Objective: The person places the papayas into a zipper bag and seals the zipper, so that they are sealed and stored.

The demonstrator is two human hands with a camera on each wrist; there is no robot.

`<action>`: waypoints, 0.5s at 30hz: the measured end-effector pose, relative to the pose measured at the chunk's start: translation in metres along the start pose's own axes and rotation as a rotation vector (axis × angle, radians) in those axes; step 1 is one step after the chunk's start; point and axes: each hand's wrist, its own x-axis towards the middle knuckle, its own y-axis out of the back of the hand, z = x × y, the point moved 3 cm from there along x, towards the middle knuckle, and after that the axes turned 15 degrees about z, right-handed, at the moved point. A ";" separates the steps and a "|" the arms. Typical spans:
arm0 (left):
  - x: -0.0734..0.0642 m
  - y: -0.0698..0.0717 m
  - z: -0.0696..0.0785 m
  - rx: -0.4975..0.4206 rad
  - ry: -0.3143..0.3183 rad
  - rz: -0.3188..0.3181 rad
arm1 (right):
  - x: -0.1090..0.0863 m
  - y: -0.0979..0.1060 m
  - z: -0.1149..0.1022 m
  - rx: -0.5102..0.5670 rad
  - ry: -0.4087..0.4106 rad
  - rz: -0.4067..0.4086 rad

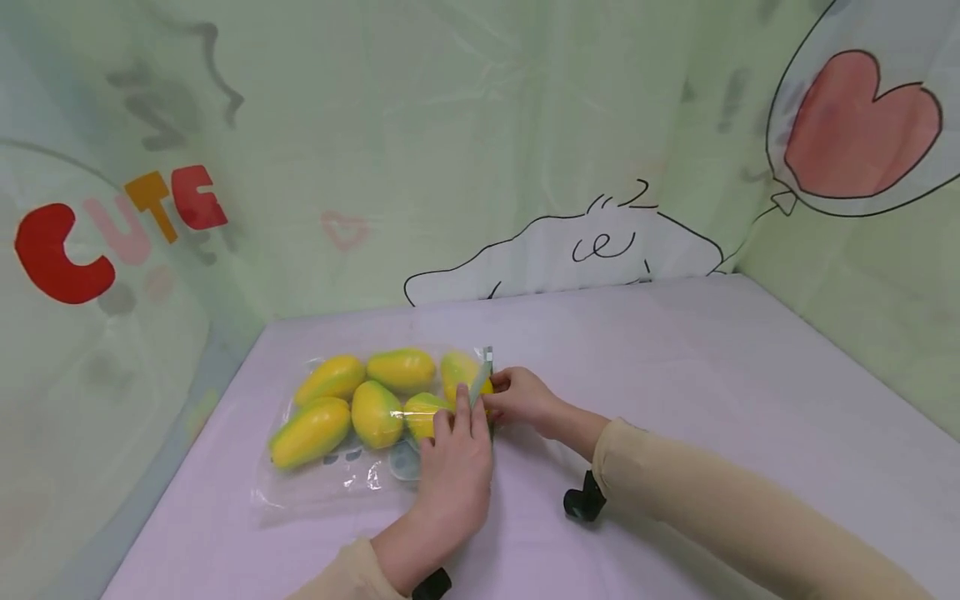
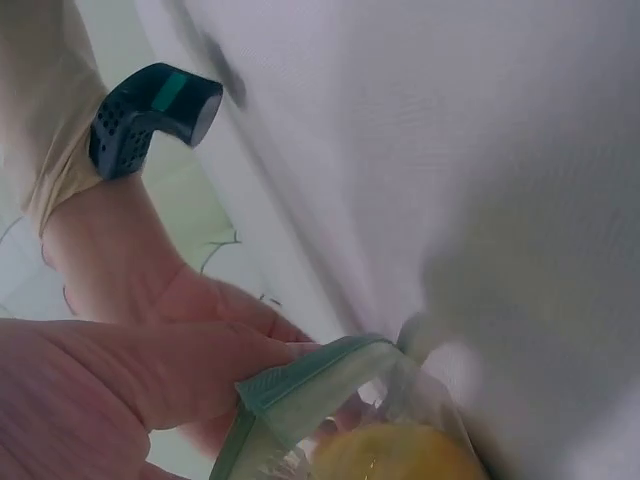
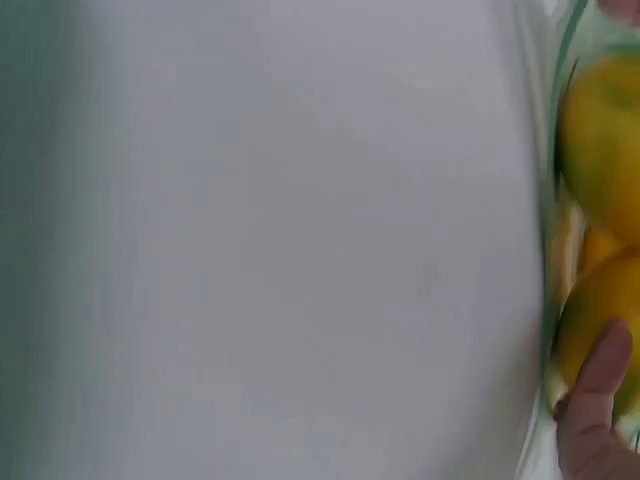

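A clear zip bag [image 1: 352, 483] lies on the table with several yellow-green mangoes [image 1: 377, 414] inside. Its opening, edged by a green zip strip [image 2: 312, 372], faces right. My left hand [image 1: 456, 471] reaches over the bag's right end, and its thumb and fingers hold the strip. Across from it, my right hand [image 1: 525, 400] pinches the same edge with curled fingers. The left wrist view shows the bag's mouth standing up from the table, with a mango [image 2: 395, 455] just behind it. Two mangoes [image 3: 605, 310] sit close to the rim in the right wrist view. Some fingertips are hidden.
A pale lilac table [image 1: 675, 358] spreads beneath the bag. Fabric walls [image 1: 465, 150] with printed letters and drawings enclose it at the back and sides. A black wrist camera [image 1: 585, 500] hangs below the right sleeve [image 1: 697, 483].
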 end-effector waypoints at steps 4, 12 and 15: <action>-0.002 -0.004 0.003 0.047 -0.037 0.036 | -0.001 -0.010 -0.001 0.163 -0.133 0.024; -0.002 -0.012 -0.002 0.147 -0.081 0.140 | -0.001 -0.010 -0.001 0.278 -0.103 -0.099; -0.002 -0.015 -0.002 0.188 -0.110 0.169 | 0.001 -0.003 0.000 0.219 -0.019 -0.163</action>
